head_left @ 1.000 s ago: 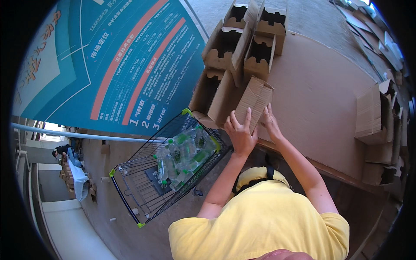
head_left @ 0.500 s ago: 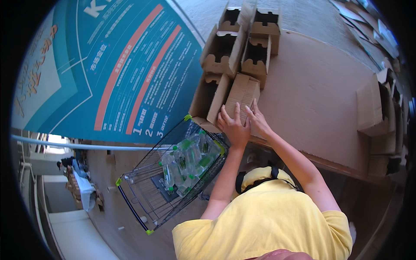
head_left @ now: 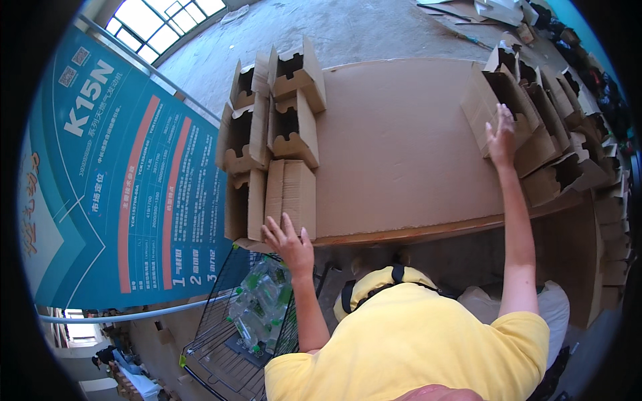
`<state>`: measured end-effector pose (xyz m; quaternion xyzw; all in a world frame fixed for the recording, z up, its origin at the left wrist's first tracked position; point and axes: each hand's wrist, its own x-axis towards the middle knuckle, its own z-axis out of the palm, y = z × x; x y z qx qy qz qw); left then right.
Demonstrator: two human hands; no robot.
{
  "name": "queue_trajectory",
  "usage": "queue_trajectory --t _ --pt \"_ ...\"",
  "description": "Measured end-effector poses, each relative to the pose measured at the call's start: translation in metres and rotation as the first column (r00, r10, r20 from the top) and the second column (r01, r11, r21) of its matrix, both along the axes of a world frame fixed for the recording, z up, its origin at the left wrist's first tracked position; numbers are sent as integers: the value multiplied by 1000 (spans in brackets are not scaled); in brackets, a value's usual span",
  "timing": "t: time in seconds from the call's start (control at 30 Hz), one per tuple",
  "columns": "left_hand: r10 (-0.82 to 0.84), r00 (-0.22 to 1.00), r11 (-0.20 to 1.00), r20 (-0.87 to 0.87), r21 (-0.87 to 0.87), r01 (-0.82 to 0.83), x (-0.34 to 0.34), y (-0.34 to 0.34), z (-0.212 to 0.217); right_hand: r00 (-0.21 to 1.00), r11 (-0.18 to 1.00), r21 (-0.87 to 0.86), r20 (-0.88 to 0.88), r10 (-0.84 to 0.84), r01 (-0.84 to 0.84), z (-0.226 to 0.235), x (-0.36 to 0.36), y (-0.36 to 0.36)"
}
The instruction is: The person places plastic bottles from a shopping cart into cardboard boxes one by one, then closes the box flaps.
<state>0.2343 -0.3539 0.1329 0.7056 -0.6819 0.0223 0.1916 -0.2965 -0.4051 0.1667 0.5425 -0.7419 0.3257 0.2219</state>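
Two groups of brown cardboard boxes stand on the tabletop [head_left: 391, 150]. My left hand [head_left: 293, 250], fingers spread, is at the near end of a box with closed flaps [head_left: 291, 194]; fingertips overlap its lower edge. Beside and beyond it stand several open-topped boxes [head_left: 294, 137] with notched rims. Over to the right, my right hand [head_left: 501, 137] reaches out with fingers stretched, against or just in front of an open box [head_left: 478, 110] at the left of the other group. Whether it touches that box I cannot tell.
A wire shopping cart [head_left: 207, 357] holding green-capped clear plastic bottles [head_left: 257, 301] stands below the table's left corner. A large teal printed board [head_left: 87, 200] rises at the left. Cardboard scraps [head_left: 461, 13] lie on the far floor. Another person [head_left: 114, 361] is far off at lower left.
My right hand has left the closed box and swung right to the other box group. My left hand has slid back to the closed box's near edge. The view has turned rightward.
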Motion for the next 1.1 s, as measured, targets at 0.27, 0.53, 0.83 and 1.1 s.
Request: queue_trajectory --t 0.27,0.53,0.83,1.1 --pt "-46 990 998 -135 -47 40 -1 19 9 992 853 523 108 -72 5 8 -82 -20" --pt "6 962 983 -274 -175 -57 19 54 30 938 847 406 187 290 -343 -4 -36 -36" --pt "232 882 891 -409 -273 -361 83 83 4 700 609 367 213 681 -704 17 131 28" --pt "600 648 734 -469 2 -679 217 133 -134 609 456 468 250 753 -757 45 214 94"
